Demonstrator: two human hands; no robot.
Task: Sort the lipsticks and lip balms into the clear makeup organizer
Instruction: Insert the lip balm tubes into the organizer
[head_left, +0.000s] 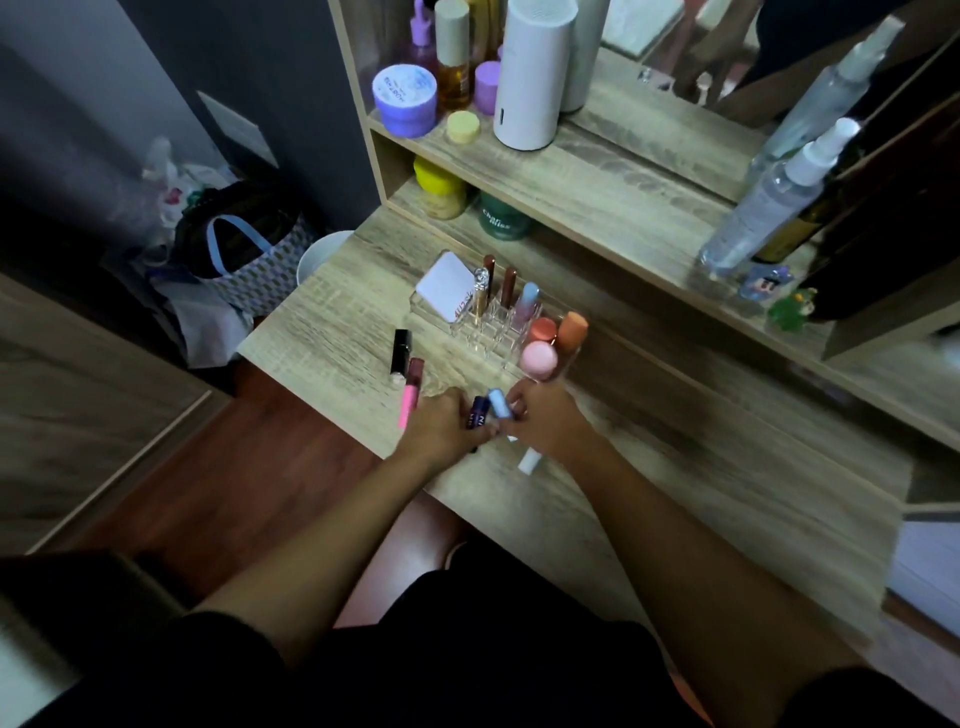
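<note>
Your right hand (545, 421) pinches a light-blue lip balm (500, 404); your left hand (441, 423) grips a dark-blue tube (478, 413) just beside it, near the desk's (701, 467) front edge, below the clear organizer (498, 327).

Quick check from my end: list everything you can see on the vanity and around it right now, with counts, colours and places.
Organizer: 1, clear, desk centre.
Tubes in organizer: 4, gold, two brown, pale blue, upright in slots.
Round balms: 3, pink, two orange, organizer's near end.
White compact: 1, leaning at organizer's far end.
Loose tubes on desk: black, pink gloss, white.
Jars and bottles: several, purple, yellow, amber, white, upper shelves.
Spray bottles: 2, clear, right.
Bag: 1, patterned, floor left.
Left hand: grip on navy tube.
Right hand: grip on light blue tube.
</note>
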